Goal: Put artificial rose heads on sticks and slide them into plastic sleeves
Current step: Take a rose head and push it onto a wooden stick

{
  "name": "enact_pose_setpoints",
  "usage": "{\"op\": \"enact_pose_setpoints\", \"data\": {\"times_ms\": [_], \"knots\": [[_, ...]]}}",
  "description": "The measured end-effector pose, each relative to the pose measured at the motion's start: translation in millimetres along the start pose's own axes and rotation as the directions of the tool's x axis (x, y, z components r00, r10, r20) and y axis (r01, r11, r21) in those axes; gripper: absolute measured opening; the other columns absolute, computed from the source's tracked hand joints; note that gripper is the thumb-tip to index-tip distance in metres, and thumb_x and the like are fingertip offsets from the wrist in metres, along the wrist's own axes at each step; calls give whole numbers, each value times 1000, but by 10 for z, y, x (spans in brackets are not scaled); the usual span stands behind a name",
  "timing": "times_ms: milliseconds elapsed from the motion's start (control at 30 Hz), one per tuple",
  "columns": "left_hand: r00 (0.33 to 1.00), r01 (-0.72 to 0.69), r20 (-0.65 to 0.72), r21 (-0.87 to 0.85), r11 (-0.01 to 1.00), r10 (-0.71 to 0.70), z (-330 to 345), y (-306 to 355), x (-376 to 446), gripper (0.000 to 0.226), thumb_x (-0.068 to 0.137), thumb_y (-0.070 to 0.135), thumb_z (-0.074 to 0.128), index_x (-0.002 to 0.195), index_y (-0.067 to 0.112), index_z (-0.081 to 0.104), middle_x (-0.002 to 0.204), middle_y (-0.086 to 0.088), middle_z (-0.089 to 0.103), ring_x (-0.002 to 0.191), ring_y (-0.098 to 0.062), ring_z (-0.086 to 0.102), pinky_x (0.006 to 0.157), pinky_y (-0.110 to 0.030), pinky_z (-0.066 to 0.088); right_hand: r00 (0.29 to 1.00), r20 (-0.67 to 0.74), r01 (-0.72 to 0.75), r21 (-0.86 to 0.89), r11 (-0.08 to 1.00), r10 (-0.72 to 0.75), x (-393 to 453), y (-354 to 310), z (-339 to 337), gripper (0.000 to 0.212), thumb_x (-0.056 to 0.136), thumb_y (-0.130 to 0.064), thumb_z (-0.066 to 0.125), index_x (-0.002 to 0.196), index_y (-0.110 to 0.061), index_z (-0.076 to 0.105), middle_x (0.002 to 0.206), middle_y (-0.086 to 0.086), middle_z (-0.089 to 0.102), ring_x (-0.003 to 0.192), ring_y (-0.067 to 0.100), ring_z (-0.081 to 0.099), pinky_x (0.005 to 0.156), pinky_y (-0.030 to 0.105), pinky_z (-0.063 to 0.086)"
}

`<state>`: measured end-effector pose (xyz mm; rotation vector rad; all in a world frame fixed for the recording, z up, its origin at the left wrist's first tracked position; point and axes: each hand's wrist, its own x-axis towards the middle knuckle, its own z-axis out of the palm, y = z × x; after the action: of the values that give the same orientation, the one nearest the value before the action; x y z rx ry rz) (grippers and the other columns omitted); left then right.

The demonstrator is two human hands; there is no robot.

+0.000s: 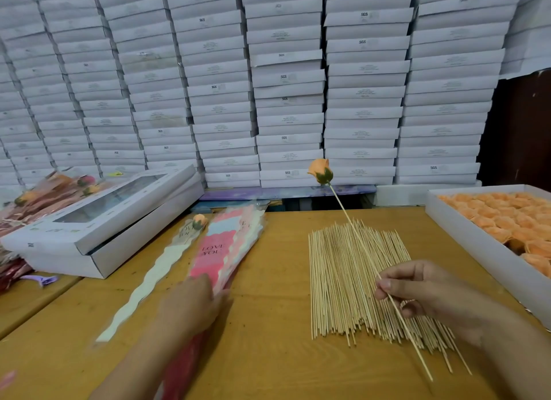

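sleeves point(222, 250) lie left of the sticks point(354, 280) on the table point(277, 355), rose tray point(465, 235) right.

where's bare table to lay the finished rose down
Bare wood lies between the plastic sleeves and the stick pile, and along the near edge. Crowded: the tray of rose heads at right, the windowed box at left.

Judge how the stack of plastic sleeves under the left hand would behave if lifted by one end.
The plastic sleeves look thin and glossy, so they would probably flop and slide apart; the stack is already fanned. They likely weigh little. The left hand resting on their near end may be steadying them.
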<state>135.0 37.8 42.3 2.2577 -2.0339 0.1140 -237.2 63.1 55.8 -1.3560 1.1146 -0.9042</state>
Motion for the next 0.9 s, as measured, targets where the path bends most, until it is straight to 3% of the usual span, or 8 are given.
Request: {"op": "enact_pose_setpoints", "data": {"times_ms": [100,200,300,367,500,700,900], "knots": [[999,29,-36,40,999,-28,17,0,-44,14,104,32,44,95,26,52,79,11,55,68,-2,53,52,-15,37,1000,-19,-4,9,1000,4,7,1,-2,22,67,-24,79,82,-8,79,90,16,75,64,9,60,52,20,50],[997,43,-73,57,997,-39,28,-8,-54,15,101,18,44,97,24,57,83,9,59,75,-6,60,63,-18,49,1000,-18,-4,4,1000,4,6,1,-3,21,69,-24,79,83,-8,79,91,16,75,65,10,61,52,21,51],[999,3,-39,9,1000,-3,4,-24,-60,21,100,45,50,96,25,57,84,11,61,74,-4,59,63,-17,51,1000,-25,-3,-3,1000,3,7,6,-5,21,70,-23,78,84,-7,78,91,15,75,64,10,61,53,21,51],[1000,-17,21,38,999,17,15,-30,-81,32,94,60,54,87,29,52,79,12,58,67,-2,53,56,-15,43,1000,-17,-2,-9,1000,1,4,3,-1,20,71,-23,78,84,-8,79,91,14,76,64,9,61,53,21,51],[1000,-17,16,117,993,15,26,-55,-69,25,100,45,49,82,27,50,78,11,56,65,-3,51,51,-15,35,1000,-29,3,-6,1000,-3,-10,-8,9,19,69,-23,77,83,-10,79,90,14,76,64,9,61,53,21,51],[998,46,-52,140,989,-40,7,-61,-10,19,101,16,44,88,22,57,72,10,54,62,-3,54,51,-14,41,999,-44,-7,-16,1000,7,-16,-15,17,9,81,-14,74,85,-7,78,92,15,76,66,11,62,54,22,52],[996,12,82,94,995,-20,71,-145,66,27,103,23,40,80,24,54,75,10,58,64,-4,55,51,-14,40,999,-45,-1,-37,999,0,-11,-6,16,8,86,-12,72,87,-6,78,93,14,76,66,9,61,55,22,51]]}}
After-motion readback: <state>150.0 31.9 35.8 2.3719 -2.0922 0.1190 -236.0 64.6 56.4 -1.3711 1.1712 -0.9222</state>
